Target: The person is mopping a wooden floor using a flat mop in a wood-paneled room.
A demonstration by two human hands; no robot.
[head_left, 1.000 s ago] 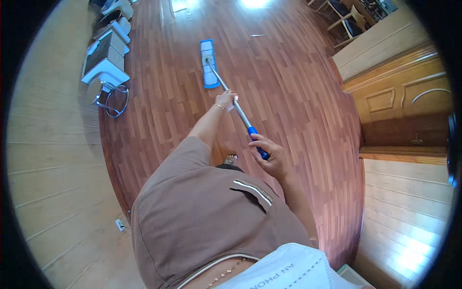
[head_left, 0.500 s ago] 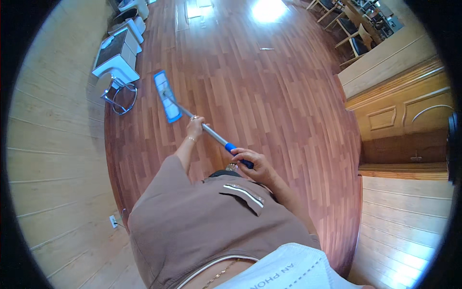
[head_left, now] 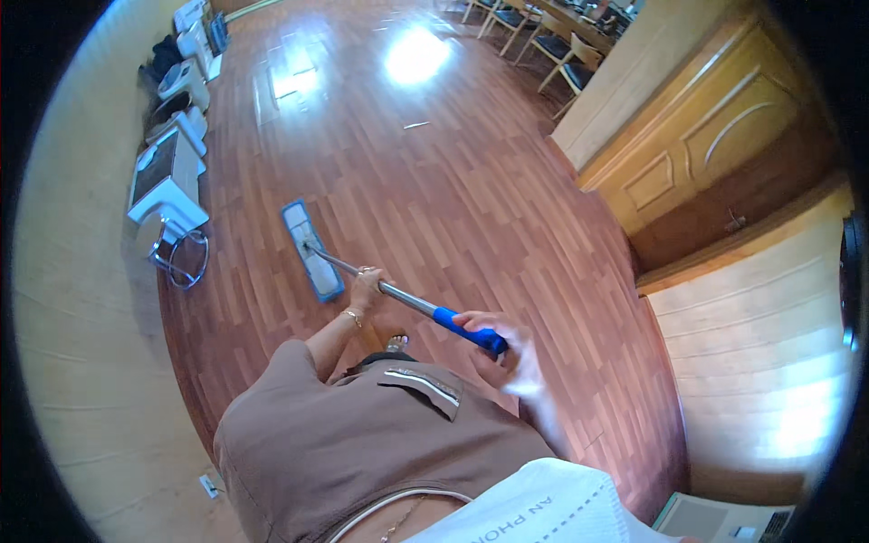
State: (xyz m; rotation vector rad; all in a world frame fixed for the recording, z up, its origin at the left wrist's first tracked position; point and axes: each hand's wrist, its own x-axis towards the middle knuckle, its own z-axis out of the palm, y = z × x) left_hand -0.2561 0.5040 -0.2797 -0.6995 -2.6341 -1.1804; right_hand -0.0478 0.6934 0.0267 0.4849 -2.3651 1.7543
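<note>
A flat mop [head_left: 415, 303] slants across in front of me, its silver pole ending in a blue grip [head_left: 460, 327]. The mop's white pad with a blue edge [head_left: 313, 255] lies flat on the wood floor, ahead and to the left. My left hand [head_left: 367, 290] is closed round the lower part of the pole; a ring and a bracelet are on it. At the top end of the blue grip, my right hand [head_left: 518, 357] curls loosely, its fingers bent about the end. That hand is partly blurred by motion.
A chrome-framed stool [head_left: 186, 260] and a white cabinet with a dark top [head_left: 170, 181] stand along the left wall. On the right is a wooden door [head_left: 706, 154]. Chairs [head_left: 579, 71] line a table at the far right. A thin strip [head_left: 416, 125] lies on the floor.
My view has turned to the right, so the surroundings have shifted leftward and down. The mop pad lies nearer to me. My right hand has moved to the grip's end, its fingers more spread.
</note>
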